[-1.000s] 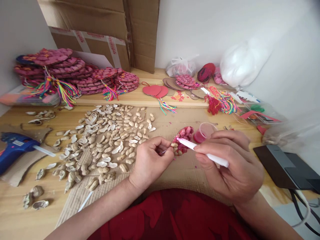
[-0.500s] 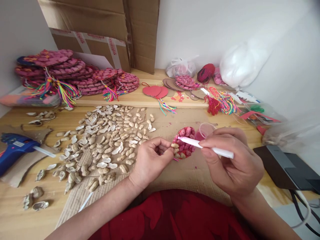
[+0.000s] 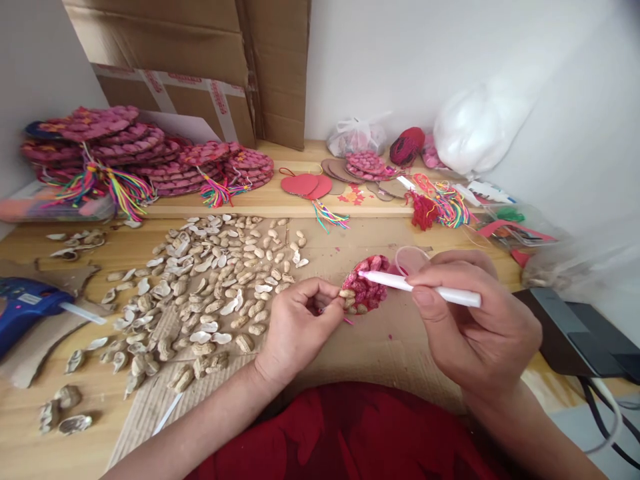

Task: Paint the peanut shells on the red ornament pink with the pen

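My left hand [image 3: 303,323] pinches the left edge of a round disc [image 3: 376,293] covered with peanut shells, most of them pink and a few by my fingers still tan. In my right hand [image 3: 475,320] is a white pen-like brush [image 3: 425,288], held between thumb and fingers. Its pink tip touches or hovers just over the shells at the disc's upper left; I cannot tell which. Behind the disc stands a small clear cup [image 3: 413,259], partly hidden by my right hand.
Loose peanut shells [image 3: 225,267] spread over cardboard on the left. A blue glue gun [image 3: 30,303] lies at far left. On the back ledge are stacked pink discs [image 3: 90,143], red paper circles [image 3: 306,185] and coloured tassels [image 3: 450,203]. A dark device [image 3: 565,333] sits at right.
The view has shifted slightly. My right hand and the brush have moved a little to the right, and the brush tip sits slightly higher on the disc. My left hand keeps its hold.
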{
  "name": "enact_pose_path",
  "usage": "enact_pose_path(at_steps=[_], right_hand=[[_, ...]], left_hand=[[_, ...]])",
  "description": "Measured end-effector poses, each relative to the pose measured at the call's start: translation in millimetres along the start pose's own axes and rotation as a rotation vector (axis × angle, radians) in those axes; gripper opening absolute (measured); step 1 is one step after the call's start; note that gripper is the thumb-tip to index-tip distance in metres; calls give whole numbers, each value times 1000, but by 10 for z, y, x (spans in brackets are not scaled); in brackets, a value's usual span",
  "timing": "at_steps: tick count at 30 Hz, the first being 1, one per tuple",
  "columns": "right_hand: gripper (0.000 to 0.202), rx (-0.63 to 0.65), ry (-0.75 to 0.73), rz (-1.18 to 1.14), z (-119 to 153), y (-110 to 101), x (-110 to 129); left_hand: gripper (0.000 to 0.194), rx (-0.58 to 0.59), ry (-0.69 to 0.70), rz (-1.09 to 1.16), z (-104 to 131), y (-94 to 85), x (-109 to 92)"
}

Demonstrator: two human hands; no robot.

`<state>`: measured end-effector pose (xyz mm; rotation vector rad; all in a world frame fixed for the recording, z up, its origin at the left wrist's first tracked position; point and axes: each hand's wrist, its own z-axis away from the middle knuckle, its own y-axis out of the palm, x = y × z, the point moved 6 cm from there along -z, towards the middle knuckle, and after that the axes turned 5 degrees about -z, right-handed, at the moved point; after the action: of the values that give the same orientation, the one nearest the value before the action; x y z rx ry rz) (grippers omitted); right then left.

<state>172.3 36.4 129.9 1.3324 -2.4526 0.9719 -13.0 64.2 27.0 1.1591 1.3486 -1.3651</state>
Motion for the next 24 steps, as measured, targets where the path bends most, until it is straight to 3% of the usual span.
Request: enact_pose_path(at_steps=[14, 24], right_hand=[[22, 51, -58, 118, -21, 18, 75], [20, 76, -81, 40, -41, 24, 127]], left_hand=[[6, -26, 26, -50, 2, -12, -34], [7, -46, 81, -133, 20, -31, -69]])
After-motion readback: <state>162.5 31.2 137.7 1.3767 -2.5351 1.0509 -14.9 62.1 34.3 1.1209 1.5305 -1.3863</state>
